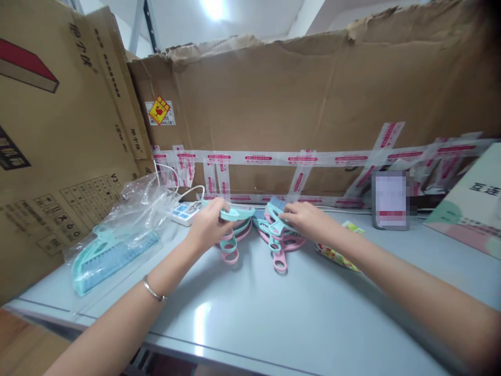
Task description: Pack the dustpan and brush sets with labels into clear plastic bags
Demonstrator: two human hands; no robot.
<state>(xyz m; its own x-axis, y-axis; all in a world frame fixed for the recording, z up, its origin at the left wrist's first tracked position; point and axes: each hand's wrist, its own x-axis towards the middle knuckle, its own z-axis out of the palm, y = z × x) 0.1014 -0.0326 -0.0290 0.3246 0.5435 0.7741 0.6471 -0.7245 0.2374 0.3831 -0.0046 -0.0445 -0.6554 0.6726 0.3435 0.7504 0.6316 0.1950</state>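
Observation:
Two stacks of turquoise and pink hand brushes with ring-ended handles lie side by side on the table. My left hand (213,222) is closed around a turquoise brush (238,213), held over the left stack, where a pink ring handle (230,256) sticks out toward me. At the right stack, my right hand (301,215) has its fingers bent onto the edge of another turquoise brush (276,225). Beneath that one, a pink brush (279,261) points its ring handle forward. The fingertips of both hands are partly hidden.
A turquoise brush with blue bristles (117,261) lies in a clear plastic bag (135,203) at left. Behind it sits a white power strip (185,213). A taped cardboard box (258,104) walls the back; more cartons (58,156) stand left. A phone (390,201) leans at right.

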